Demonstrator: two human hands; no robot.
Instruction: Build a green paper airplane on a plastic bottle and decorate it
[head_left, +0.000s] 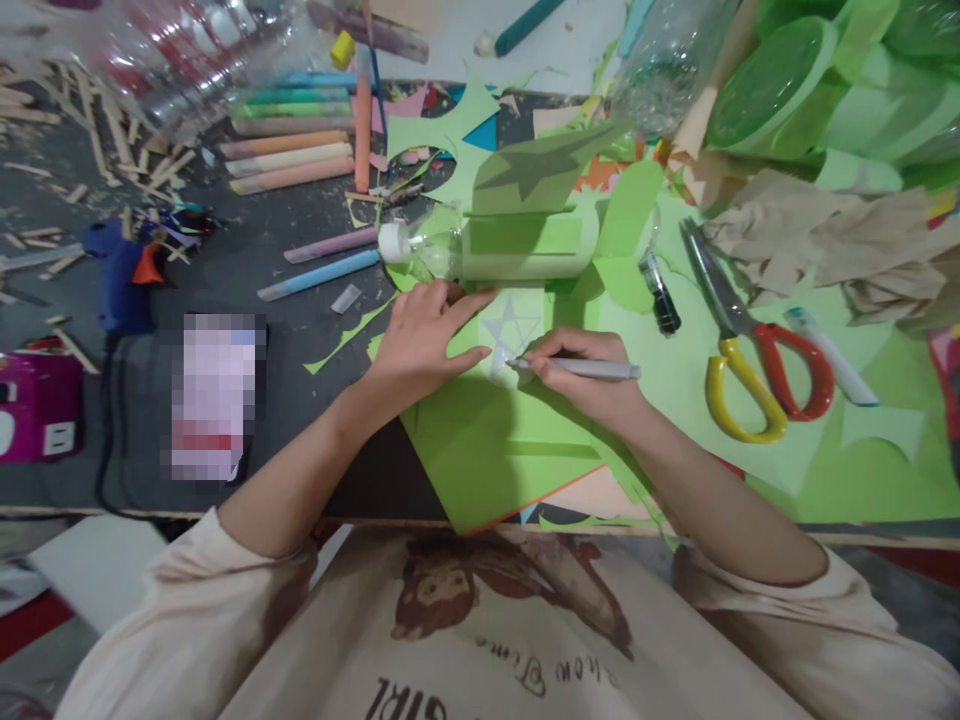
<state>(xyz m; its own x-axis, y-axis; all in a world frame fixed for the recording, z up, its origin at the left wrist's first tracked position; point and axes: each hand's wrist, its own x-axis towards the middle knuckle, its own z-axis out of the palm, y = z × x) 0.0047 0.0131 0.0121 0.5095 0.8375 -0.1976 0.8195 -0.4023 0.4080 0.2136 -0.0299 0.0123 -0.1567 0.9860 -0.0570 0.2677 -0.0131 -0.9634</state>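
Note:
A five-pointed star (510,330) outlined in grey, its left part filled in, is on a small pale green paper piece (538,300). My right hand (589,372) grips a grey marker pen (611,370), with the tip on the star's lower part. Flat on the paper at the left lies my left hand (424,335), thumb and forefinger spread around the star. Bright green sheets (487,465) lie underneath. Just beyond my hands, a plastic bottle (435,245) wrapped in green paper rests on its side, beside a flap (525,175) bearing a dark grey star.
Scissors (739,340) with red and yellow handles lie at the right, near a capped marker (832,355) and crumpled brown paper (817,235). To the left are a phone (214,395), a blue glue gun (116,275) and several coloured markers (292,155). Wood sticks (105,130) litter the far left.

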